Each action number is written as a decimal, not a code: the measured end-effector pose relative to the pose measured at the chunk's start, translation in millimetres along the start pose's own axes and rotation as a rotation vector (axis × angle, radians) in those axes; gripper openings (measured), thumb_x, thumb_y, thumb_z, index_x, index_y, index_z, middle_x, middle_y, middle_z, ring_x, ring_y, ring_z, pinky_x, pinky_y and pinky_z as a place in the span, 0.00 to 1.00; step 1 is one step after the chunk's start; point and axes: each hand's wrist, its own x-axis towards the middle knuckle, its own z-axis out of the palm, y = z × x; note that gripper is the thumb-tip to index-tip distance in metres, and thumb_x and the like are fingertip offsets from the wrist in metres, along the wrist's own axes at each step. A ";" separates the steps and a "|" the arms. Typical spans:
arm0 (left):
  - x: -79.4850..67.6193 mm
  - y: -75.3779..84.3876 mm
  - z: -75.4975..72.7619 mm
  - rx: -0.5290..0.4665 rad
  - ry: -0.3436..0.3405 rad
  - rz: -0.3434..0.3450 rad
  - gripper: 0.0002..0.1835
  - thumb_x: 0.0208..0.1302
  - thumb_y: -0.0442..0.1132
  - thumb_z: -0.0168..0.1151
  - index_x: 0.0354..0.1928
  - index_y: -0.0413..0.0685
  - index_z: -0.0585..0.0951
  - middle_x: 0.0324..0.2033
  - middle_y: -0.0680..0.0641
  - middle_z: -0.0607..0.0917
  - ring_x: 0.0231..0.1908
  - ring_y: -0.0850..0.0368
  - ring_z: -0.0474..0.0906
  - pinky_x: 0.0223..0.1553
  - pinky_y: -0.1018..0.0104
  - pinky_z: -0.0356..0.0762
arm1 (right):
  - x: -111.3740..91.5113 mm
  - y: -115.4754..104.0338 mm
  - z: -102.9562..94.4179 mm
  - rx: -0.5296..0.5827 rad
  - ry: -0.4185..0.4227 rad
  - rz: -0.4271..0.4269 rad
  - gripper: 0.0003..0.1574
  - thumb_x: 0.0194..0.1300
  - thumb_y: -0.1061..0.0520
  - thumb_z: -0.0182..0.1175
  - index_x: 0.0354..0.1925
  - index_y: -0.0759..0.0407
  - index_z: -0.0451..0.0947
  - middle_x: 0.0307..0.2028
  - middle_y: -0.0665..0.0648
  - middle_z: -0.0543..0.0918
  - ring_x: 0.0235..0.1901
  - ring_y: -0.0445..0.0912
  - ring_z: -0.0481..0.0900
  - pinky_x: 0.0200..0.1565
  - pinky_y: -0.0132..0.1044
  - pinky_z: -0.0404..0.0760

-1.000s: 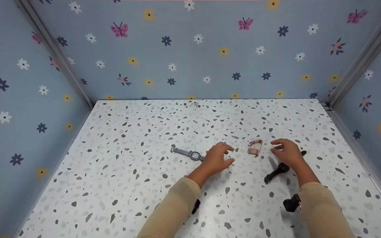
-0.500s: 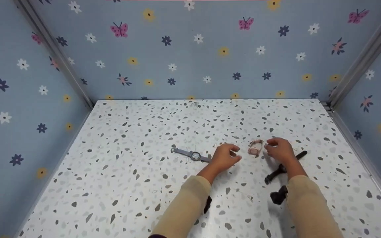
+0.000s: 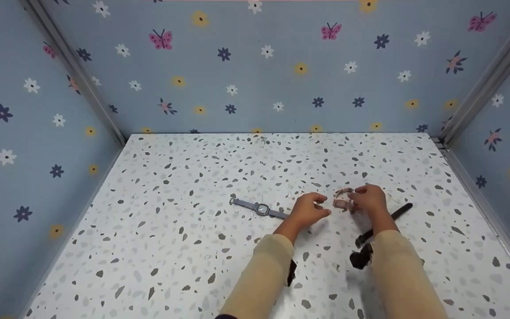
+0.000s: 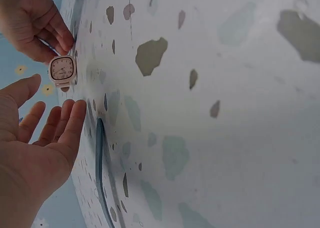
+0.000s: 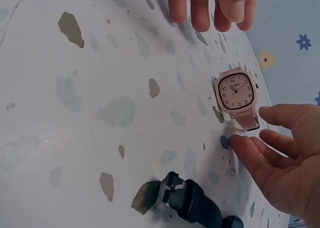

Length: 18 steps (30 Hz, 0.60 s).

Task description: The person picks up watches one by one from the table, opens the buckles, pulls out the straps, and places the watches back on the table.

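A pink wristwatch (image 3: 340,203) with a square dial stands on its curved strap on the speckled table. Beside its right side is my right hand (image 3: 369,200); in the right wrist view that hand's thumb and fingers (image 5: 246,150) are spread on either side of the strap's end, with a gap between them. My left hand (image 3: 308,210) hovers left of the pink watch, fingers parted and holding nothing. A grey-blue wristwatch (image 3: 262,209) lies flat to the left, one strap end hidden behind the left hand. Under my right wrist lies a black wristwatch (image 3: 402,211), partly covered.
The white speckled tabletop (image 3: 171,248) meets a flowered blue wall (image 3: 246,71) at the back. More such panels stand left and right, with metal posts (image 3: 78,75) at the corners. A dark device (image 3: 361,258) shows at the right sleeve.
My right hand has moved left, up to the pink watch's strap. The left hand has shifted right toward the watch, uncovering more of the grey-blue strap. The watches have stayed in place.
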 end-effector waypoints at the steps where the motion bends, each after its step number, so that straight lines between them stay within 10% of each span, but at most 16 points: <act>1: 0.4 -0.4 0.9 -0.004 0.007 -0.008 0.20 0.52 0.39 0.64 0.48 0.41 0.76 0.45 0.46 0.78 0.42 0.58 0.76 0.39 0.71 0.73 | -0.6 -1.3 0.9 -0.011 0.008 0.009 0.28 0.58 0.52 0.57 0.52 0.69 0.68 0.43 0.66 0.75 0.36 0.51 0.80 0.39 0.39 0.77; 18: -6.3 -11.0 -8.7 -0.055 0.060 -0.112 0.17 0.54 0.42 0.62 0.47 0.47 0.78 0.43 0.52 0.78 0.42 0.62 0.75 0.39 0.70 0.74 | -9.7 -4.6 16.9 -0.020 0.126 0.065 0.21 0.55 0.59 0.55 0.47 0.67 0.73 0.40 0.64 0.78 0.31 0.47 0.79 0.34 0.37 0.76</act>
